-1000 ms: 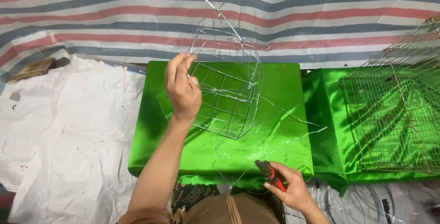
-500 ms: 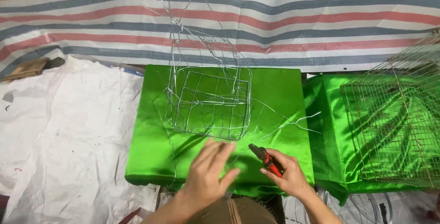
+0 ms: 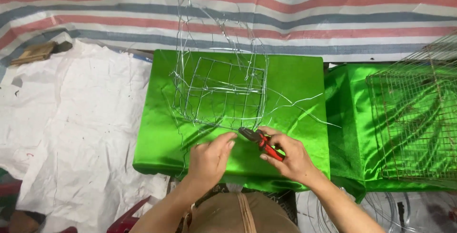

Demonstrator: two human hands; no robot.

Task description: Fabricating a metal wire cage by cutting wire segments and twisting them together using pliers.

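A box-shaped frame of thin silver wire [image 3: 220, 91] stands on a block covered in shiny green cloth [image 3: 295, 78], with loose wire ends sticking up and out to the right. My right hand [image 3: 290, 157] grips red-handled pliers [image 3: 261, 143] whose jaws point at the frame's near lower edge. My left hand [image 3: 212, 157] rests just left of the pliers, fingertips pinching at a wire strand on the near edge of the frame.
A rusty wire mesh cage [image 3: 416, 118] lies on a second green-covered block [image 3: 350, 118] to the right. White sheeting [image 3: 71, 128] covers the floor at left, a striped tarp [image 3: 333, 9] lies behind. Wood scraps [image 3: 35, 52] sit far left. Wire coils [image 3: 381, 209] lie bottom right.
My left hand let go of the frame's left side and came down to its near edge beside the pliers. The frame was turned and now sits squarer. My right hand moved up to it.
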